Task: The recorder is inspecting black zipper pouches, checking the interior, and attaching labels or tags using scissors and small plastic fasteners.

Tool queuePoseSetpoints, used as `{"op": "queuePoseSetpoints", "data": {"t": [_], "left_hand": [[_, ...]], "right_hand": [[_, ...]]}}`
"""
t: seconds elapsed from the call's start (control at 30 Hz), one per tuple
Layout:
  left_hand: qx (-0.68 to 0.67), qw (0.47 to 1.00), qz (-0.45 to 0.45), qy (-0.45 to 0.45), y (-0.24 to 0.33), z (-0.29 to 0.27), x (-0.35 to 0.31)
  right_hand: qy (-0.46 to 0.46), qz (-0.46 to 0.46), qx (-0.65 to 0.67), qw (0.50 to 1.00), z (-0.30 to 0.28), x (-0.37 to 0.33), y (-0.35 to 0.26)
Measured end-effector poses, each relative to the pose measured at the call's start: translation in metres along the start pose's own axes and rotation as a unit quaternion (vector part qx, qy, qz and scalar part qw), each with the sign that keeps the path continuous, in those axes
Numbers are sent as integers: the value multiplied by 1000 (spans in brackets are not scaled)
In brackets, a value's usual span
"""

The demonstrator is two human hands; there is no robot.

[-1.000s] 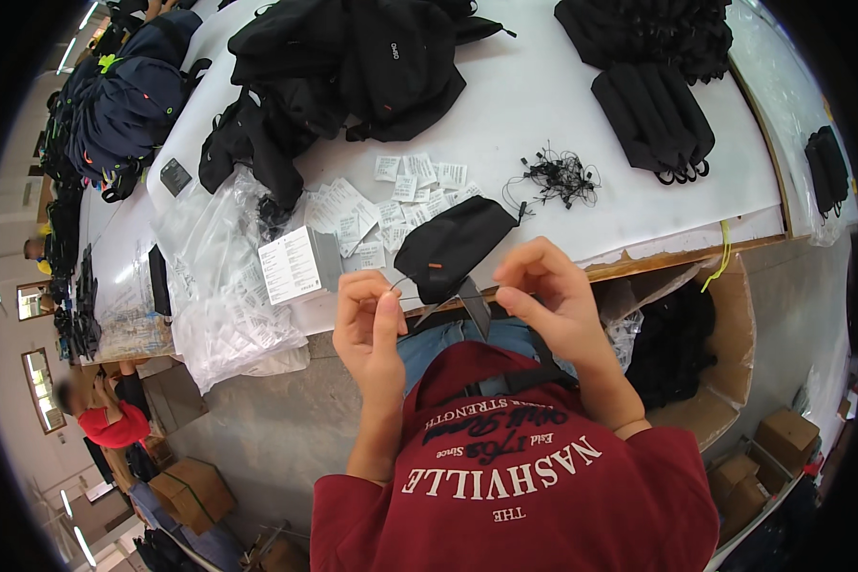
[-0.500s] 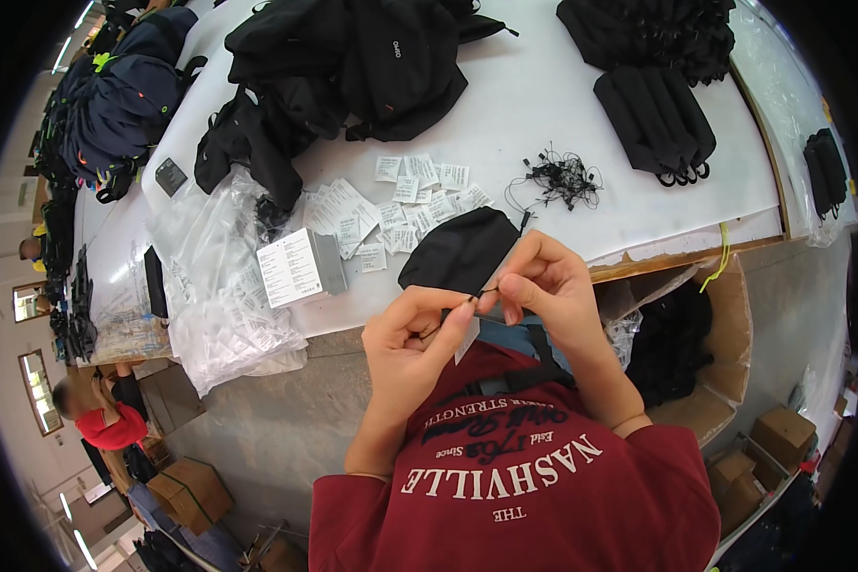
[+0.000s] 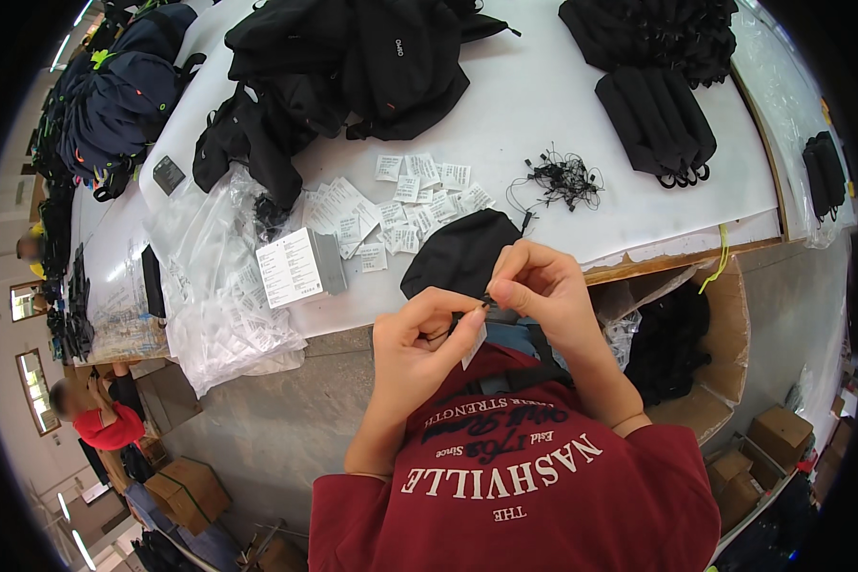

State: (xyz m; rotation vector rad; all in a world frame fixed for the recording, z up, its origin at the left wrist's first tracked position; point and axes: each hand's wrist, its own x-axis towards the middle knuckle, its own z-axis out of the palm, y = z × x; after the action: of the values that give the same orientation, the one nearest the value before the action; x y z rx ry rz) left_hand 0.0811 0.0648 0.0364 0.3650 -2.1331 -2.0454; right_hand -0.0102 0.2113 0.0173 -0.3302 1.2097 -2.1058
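My left hand [image 3: 419,348] is closed in a pinch, with a white paper tag [image 3: 475,347] hanging below its fingertips. Against it, my right hand [image 3: 548,291] pinches a small black string fastener [image 3: 487,301] where the fingertips of both hands meet. The fastener's thin cord is mostly hidden by the fingers. Just beyond the hands lies a black fabric pouch [image 3: 462,253] at the table's near edge, with a short pull at its upper right corner. Farther off, loose black string fasteners [image 3: 564,181] lie in a tangled heap.
Loose white tags [image 3: 405,214] spread over the white table [image 3: 534,105], beside a stack of tags [image 3: 293,269] and clear plastic bags [image 3: 224,315]. Black bags [image 3: 353,67] pile up behind; black pouches [image 3: 655,124] lie right. A cardboard box [image 3: 725,357] stands below the edge. A person [image 3: 114,424] is far left.
My fingertips have come closer together and shifted slightly right, bringing the black fastener to the pinch. The white tag has moved slightly right with my left hand.
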Motion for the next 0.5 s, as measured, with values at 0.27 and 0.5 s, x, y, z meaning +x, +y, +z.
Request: {"op": "queuePoseSetpoints", "data": {"t": [0.27,0.5], "left_hand": [[2,1000,-8,4,1,1,3],[94,995,29,19,0,2,2]], "right_hand": [[-2,-1,1,1000,1,2,3],[9,9,-48,999,3,2,4]]}}
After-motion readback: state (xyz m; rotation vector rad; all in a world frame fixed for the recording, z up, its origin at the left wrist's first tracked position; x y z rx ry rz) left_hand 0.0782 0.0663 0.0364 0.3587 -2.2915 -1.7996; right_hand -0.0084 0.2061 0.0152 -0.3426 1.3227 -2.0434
